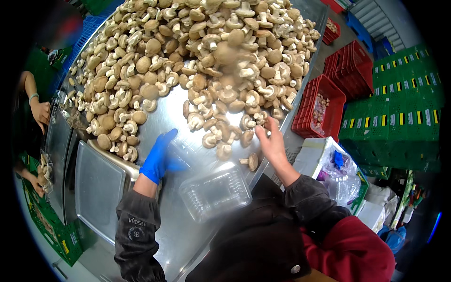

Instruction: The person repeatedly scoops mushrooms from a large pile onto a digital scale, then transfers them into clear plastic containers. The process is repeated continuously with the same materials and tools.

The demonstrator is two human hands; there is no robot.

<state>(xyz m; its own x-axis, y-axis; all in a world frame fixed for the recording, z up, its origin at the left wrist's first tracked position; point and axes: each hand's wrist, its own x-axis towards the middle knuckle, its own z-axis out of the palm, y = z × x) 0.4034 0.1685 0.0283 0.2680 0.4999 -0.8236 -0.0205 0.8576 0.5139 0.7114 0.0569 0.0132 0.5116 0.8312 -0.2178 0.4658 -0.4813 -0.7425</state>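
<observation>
My left hand [156,157], in a blue glove, hovers over the steel table [155,132] with its thumb blurred. Faint clear plastic edges show beside its fingers, but whether it grips them I cannot tell. Bare, my right hand [273,142] has thumb and fingers apart at the near right edge of the mushroom pile. Just beyond its fingertips lies a brown-capped mushroom [260,117]. A clear plastic tray [216,193] rests on the table close to my body. One single mushroom [252,161] lies between that tray and my right hand. The large mushroom heap [211,46] covers the table's far part.
A scale-like machine with a flat steel plate [98,187] stands at left. Another person's hand [41,114] rests beyond it; their other hand holds a mushroom pack [45,171]. Red crates [317,105], stacked green crates [391,116] and a white box [312,155] stand at right.
</observation>
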